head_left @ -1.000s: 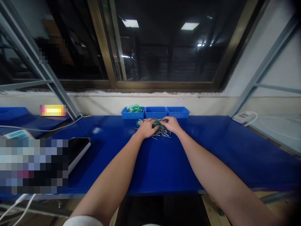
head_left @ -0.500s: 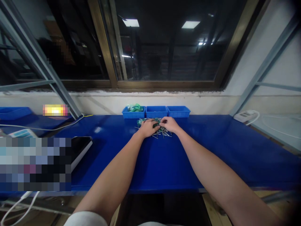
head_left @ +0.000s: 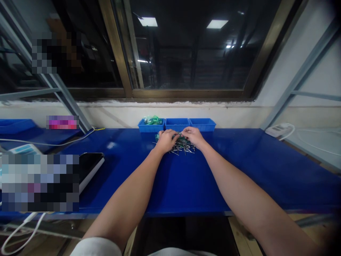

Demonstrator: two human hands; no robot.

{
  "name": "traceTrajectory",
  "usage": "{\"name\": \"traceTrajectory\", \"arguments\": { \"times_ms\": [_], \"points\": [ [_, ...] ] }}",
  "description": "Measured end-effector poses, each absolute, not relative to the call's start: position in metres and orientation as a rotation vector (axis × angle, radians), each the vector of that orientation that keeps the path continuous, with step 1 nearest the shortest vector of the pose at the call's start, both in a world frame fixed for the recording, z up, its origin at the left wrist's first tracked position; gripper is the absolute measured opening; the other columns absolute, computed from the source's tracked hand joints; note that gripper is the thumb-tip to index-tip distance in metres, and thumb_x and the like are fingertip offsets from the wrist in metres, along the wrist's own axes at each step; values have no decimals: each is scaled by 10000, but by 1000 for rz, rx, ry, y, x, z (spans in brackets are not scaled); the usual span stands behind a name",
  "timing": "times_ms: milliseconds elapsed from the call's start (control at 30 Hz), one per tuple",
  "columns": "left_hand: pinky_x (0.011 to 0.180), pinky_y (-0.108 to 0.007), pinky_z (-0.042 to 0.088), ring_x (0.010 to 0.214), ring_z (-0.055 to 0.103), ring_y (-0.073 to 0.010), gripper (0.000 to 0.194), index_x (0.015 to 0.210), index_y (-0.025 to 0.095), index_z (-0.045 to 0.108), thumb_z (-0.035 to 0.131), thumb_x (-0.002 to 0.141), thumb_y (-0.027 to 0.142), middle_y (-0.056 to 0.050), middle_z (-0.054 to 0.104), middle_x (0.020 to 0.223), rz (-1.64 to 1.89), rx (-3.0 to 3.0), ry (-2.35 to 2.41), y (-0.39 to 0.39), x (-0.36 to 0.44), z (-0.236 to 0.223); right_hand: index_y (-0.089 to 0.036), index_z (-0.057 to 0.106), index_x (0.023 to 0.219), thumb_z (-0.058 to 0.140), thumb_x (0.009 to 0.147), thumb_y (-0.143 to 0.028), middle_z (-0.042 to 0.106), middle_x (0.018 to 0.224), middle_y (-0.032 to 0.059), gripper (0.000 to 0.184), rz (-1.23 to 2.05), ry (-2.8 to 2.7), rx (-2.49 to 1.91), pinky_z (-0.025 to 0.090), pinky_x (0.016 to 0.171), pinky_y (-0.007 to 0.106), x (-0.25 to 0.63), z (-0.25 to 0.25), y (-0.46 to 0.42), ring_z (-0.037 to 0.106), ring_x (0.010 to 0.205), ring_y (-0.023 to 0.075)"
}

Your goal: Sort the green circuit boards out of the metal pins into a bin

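A loose pile of thin, silvery metal pins (head_left: 183, 148) lies on the blue table, pointing in many directions. My left hand (head_left: 166, 140) is at the pile's left side, its thumb and fingers drawn together. From the right, my right hand (head_left: 194, 136) reaches over the pile in a pinch. The fingertips of both hands nearly meet above the pins, and what they hold is too small to make out. Green material (head_left: 157, 136) shows beside and beneath my left hand, mostly hidden by it.
Three blue bins stand along the wall: the left bin (head_left: 151, 128) holds green and clear plastic packets, the middle bin (head_left: 177, 126) some small bits, and the right bin (head_left: 202, 127) is beside it. A dark-screened device (head_left: 92, 161) lies left; a white power strip (head_left: 278, 130) is right.
My hands have lifted slightly off the pile and drawn their fingertips together. Before, my left hand lay flatter over the green material. More of the pins now shows.
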State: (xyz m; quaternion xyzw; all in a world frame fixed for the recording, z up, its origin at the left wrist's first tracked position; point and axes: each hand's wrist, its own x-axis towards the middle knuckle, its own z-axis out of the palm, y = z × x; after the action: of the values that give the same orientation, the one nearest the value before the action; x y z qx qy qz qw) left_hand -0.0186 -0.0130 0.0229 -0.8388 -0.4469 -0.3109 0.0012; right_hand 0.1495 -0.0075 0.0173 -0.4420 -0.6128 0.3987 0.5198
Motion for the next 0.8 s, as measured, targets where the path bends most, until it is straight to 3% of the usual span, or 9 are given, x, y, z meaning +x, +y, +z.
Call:
{"name": "traceTrajectory", "arguments": {
  "times_ms": [200, 400, 533, 800],
  "points": [
    [893, -361, 280, 1013, 546, -195, 260, 1022, 239, 600, 398, 893, 339, -36, 653, 1031, -1032, -2637, -1396, -13, -18, 23, -163, 540, 643, 588, 685, -399, 569, 539, -8, 244, 896, -1570, -1125, 309, 466, 217, 149, 15, -4, 428, 460, 77],
    [875, -353, 287, 978, 562, -193, 266, 975, 223, 610, 367, 902, 302, -39, 661, 998, -1018, -2624, -1420, -14, -17, 23, -172, 548, 666, 627, 639, -354, 585, 553, -13, 200, 895, -1579, -1105, 338, 481, 220, 148, 15, -7, 464, 484, 89],
    [850, -350, 298, 937, 575, -193, 263, 928, 209, 613, 366, 900, 294, -38, 667, 967, -1000, -2632, -1407, -13, -17, 23, -180, 589, 743, 663, 579, -292, 605, 604, -13, 212, 1048, -1461, -1011, 294, 428, 201, 148, 20, -12, 461, 480, 85],
    [862, -351, 304, 945, 572, -195, 318, 930, 203, 612, 327, 912, 343, -43, 666, 956, -1009, -2660, -1418, -17, -15, 26, -156, 614, 614, 625, 603, -344, 586, 523, 16, 189, 1098, -1252, -903, 259, 386, 214, 154, 20, -10, 441, 430, 92]
  ]
}}
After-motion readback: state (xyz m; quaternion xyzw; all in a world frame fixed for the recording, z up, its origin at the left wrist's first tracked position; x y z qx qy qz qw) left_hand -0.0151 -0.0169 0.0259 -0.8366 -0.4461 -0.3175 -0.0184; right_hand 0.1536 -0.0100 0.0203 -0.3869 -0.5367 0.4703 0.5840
